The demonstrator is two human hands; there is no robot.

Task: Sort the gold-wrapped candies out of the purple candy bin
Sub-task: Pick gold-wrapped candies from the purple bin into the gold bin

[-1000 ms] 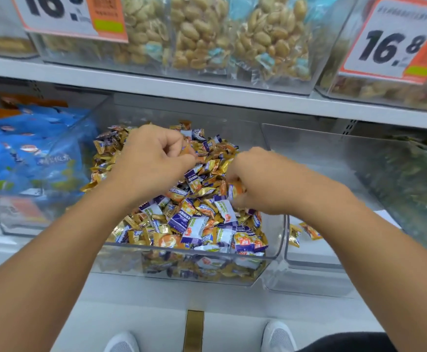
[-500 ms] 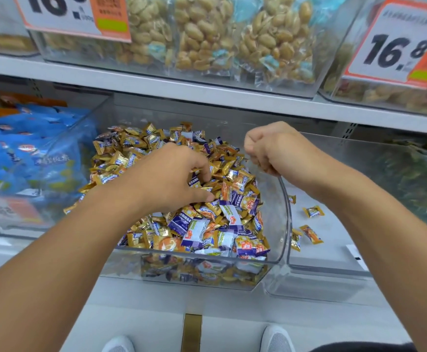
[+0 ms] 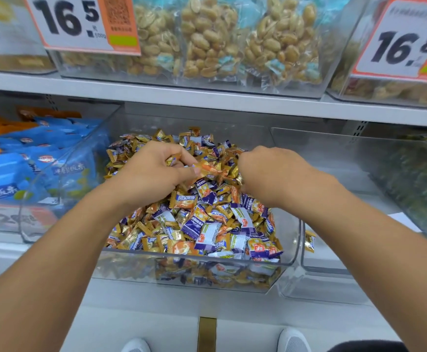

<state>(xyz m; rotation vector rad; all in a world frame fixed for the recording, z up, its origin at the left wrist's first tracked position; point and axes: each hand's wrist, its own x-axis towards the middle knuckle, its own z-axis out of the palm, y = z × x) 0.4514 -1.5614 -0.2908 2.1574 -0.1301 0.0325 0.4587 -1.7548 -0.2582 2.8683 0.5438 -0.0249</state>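
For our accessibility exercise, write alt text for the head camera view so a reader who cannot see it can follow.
Two bare hands work a heap of gold and purple wrapped candies in a clear bin: the left hand pinches a gold-wrapped candy, while the right hand curls into the pile. Bagged peanuts and price signs sit on the shelf above.

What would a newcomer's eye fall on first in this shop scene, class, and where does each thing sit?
First, the heap of gold and purple wrapped candies filling the clear bin at centre. Over it, the left hand pinches a gold-wrapped candy, and the right hand is curled above the pile. On the shelf above stand bags of peanuts and a bold 16.5 price tag.
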